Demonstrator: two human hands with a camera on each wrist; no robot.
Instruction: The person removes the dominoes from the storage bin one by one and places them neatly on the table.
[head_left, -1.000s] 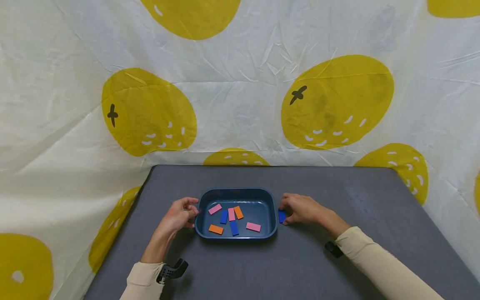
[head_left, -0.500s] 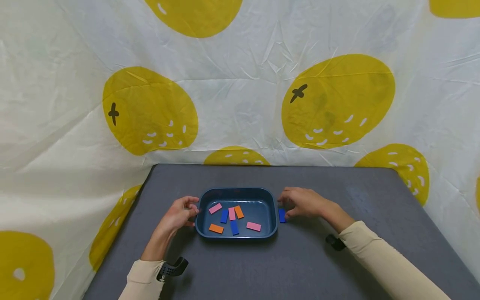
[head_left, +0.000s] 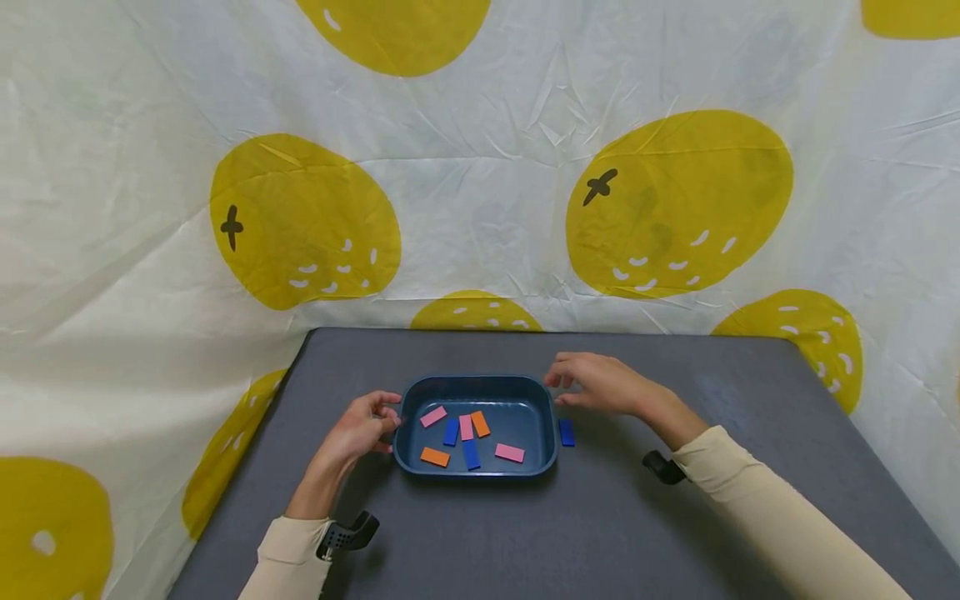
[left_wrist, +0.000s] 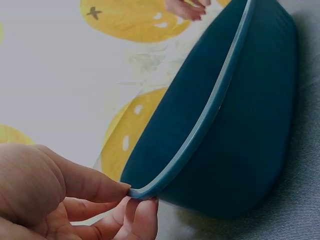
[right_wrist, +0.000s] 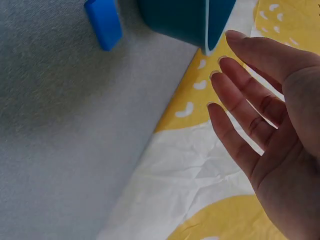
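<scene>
A deep blue rectangular baking dish [head_left: 476,476] stands on the table, with pink, orange and blue flat blocks lying scattered in it. My left hand [head_left: 357,428] is at its left end; in the left wrist view, thumb and fingers pinch the dish's rim [left_wrist: 205,122]. Beyond the right rear corner of the dish is my right hand [head_left: 602,385], fingers loosely bent and holding nothing. One blue block [head_left: 567,432] lies flat on the table just right of the dish. The right wrist view shows that blue block [right_wrist: 104,24] apart from the fingers [right_wrist: 235,137].
The dark grey table [head_left: 495,542] reaches back to a white cloth [head_left: 480,225] printed with yellow fruit, which hangs along its far edge and sides. A black band [head_left: 348,533] is on the left wrist, another black band [head_left: 663,467] on the right.
My right hand has let go of the blue block, leaving it beside the dish, and has moved up and back toward the dish's far right corner. The left hand stays at the rim.
</scene>
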